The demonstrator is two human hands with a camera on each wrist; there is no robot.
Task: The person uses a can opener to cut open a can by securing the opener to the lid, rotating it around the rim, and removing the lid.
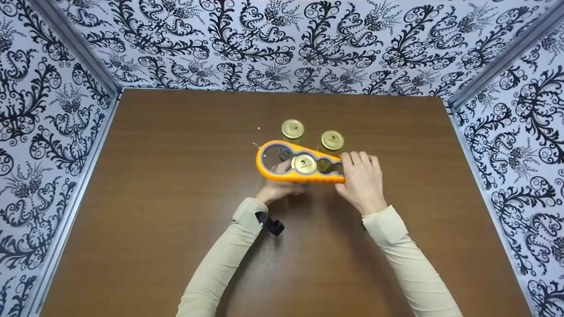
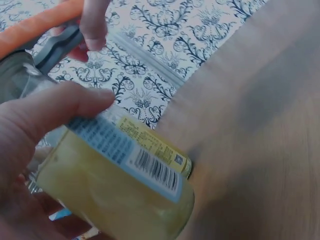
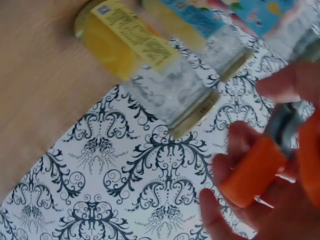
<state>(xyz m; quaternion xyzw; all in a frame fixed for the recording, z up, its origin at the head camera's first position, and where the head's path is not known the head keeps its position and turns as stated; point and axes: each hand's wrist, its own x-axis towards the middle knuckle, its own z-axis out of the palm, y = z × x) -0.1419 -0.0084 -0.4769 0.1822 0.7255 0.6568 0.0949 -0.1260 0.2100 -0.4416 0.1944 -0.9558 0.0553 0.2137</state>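
Observation:
My left hand (image 1: 282, 187) grips a glass jar (image 2: 120, 185) of pale yellow contents with a blue barcode label. The jar is tilted in the left wrist view. My right hand (image 1: 363, 180) holds the narrow end of an orange jar opener (image 1: 299, 178) with grey-lined round openings. From above, the held jar's gold lid (image 1: 304, 164) shows within the opener's middle opening. In the right wrist view the fingers curl round the orange handle (image 3: 255, 172).
Behind the opener stand two more gold-lidded jars, one at left (image 1: 293, 128) and one at right (image 1: 332, 140). One bears a yellow label (image 3: 137, 37). The brown table (image 1: 176, 176) is bounded by patterned walls (image 1: 282, 44) at the back and both sides.

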